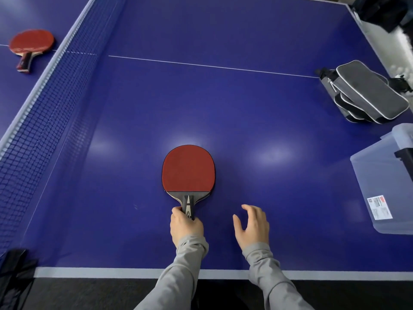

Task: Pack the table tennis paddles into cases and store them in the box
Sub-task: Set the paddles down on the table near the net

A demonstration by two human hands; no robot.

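A red-faced paddle (188,168) lies flat on the blue table, its dark handle pointing toward me. My left hand (185,227) grips that handle at its end. My right hand (252,224) hovers just right of it, fingers relaxed and spread, holding nothing. A second red paddle (31,42) lies beyond the net at the far left. A pile of grey cases with white piping (366,92) sits at the right side of the table. A clear plastic box (380,182) stands at the right edge, below the cases.
The dark net (51,90) runs diagonally along the left with its white top band. The table's white front edge line (111,272) lies close to my body. A black object (13,276) sits at the lower left corner. Dark bags (377,10) stand past the far right corner.
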